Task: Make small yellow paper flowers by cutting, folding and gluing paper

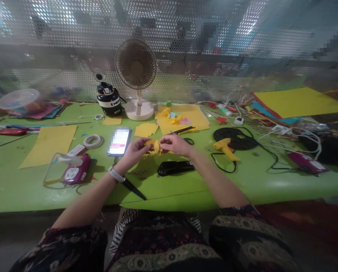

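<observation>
Between my two hands is a yellow paper flower [157,146], held just above the green table [174,189]. My left hand [137,149] pinches its left side, with a white-banded watch on that wrist. Closed on the flower's right side are the fingers of my right hand [176,145]. A black stapler [175,168] lies just below my right hand. Scissors [186,130] with dark blades lie beyond it. Left of my left hand is a lit phone [119,141]. Yellow paper pieces [145,129] lie just past my hands.
A desk fan [136,71] and a black bottle [109,100] stand at the back. Right are a yellow glue gun [227,149] with its cord and stacked coloured sheets [296,102]. A tape roll [92,141] and purple power strip [77,170] sit left. Perforated mesh rises behind.
</observation>
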`<action>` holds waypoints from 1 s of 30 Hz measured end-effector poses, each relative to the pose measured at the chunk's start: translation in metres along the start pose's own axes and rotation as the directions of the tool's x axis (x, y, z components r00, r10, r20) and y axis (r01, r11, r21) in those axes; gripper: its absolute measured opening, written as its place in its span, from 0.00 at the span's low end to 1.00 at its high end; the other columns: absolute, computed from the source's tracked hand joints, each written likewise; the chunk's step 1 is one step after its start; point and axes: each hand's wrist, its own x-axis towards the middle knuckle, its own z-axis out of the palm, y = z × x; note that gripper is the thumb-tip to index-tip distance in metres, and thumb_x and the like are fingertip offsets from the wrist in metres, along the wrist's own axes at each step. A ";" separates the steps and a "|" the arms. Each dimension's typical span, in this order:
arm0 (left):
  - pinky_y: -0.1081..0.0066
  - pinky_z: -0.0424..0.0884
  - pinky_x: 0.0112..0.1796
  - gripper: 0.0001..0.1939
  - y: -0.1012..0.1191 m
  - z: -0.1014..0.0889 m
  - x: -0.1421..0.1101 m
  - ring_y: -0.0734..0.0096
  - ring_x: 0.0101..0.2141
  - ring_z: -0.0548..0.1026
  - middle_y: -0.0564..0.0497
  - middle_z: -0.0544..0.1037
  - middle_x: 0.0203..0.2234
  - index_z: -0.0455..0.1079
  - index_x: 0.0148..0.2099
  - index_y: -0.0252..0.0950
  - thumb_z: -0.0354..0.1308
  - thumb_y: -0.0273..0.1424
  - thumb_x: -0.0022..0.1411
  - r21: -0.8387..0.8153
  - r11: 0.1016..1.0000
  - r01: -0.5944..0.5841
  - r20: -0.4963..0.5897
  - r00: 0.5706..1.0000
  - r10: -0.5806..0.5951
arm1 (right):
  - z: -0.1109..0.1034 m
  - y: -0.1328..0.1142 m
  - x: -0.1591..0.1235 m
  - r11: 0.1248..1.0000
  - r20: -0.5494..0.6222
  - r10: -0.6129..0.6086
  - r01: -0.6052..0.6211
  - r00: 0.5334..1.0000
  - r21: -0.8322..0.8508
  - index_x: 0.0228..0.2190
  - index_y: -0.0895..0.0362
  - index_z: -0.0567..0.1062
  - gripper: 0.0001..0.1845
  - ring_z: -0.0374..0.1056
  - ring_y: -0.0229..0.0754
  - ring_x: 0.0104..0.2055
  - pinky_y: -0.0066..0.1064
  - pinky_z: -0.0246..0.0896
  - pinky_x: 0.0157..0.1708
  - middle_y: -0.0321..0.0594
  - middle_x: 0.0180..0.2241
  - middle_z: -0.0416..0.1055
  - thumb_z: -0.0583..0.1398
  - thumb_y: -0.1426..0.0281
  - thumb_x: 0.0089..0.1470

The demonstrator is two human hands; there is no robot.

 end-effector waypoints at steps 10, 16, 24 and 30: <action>0.70 0.74 0.36 0.28 0.002 0.002 -0.007 0.70 0.34 0.78 0.49 0.80 0.33 0.63 0.62 0.35 0.62 0.37 0.62 0.149 0.980 -0.132 0.073 0.990 0.122 | 0.008 0.004 0.002 0.996 0.043 0.035 -0.038 0.998 0.084 0.32 0.60 0.73 0.06 0.70 0.32 0.27 0.24 0.69 0.29 0.34 0.27 0.75 0.65 0.76 0.50; 0.70 0.75 0.38 0.30 0.006 0.005 -0.011 0.70 0.36 0.78 0.45 0.79 0.41 0.62 0.63 0.36 0.65 0.34 0.60 0.180 0.964 -0.197 0.143 0.975 0.173 | 0.008 0.002 0.001 0.994 0.044 0.072 -0.075 0.996 0.075 0.35 0.58 0.73 0.06 0.67 0.31 0.22 0.21 0.62 0.22 0.30 0.23 0.71 0.62 0.75 0.51; 0.71 0.76 0.35 0.31 0.004 0.003 -0.009 0.72 0.32 0.78 0.51 0.77 0.34 0.66 0.58 0.36 0.70 0.34 0.54 0.152 0.970 -0.192 0.122 0.977 0.174 | 0.014 -0.002 -0.003 0.988 0.131 0.099 -0.114 0.986 0.107 0.36 0.58 0.74 0.08 0.67 0.31 0.23 0.22 0.64 0.24 0.33 0.26 0.74 0.60 0.76 0.51; 0.74 0.75 0.32 0.30 0.003 0.004 -0.007 0.73 0.31 0.77 0.53 0.77 0.31 0.66 0.56 0.36 0.70 0.35 0.53 0.083 0.987 -0.135 0.094 0.987 0.127 | 0.011 -0.001 -0.002 0.994 0.116 0.072 -0.081 0.991 0.075 0.35 0.59 0.75 0.07 0.70 0.34 0.27 0.25 0.67 0.29 0.37 0.27 0.75 0.59 0.69 0.55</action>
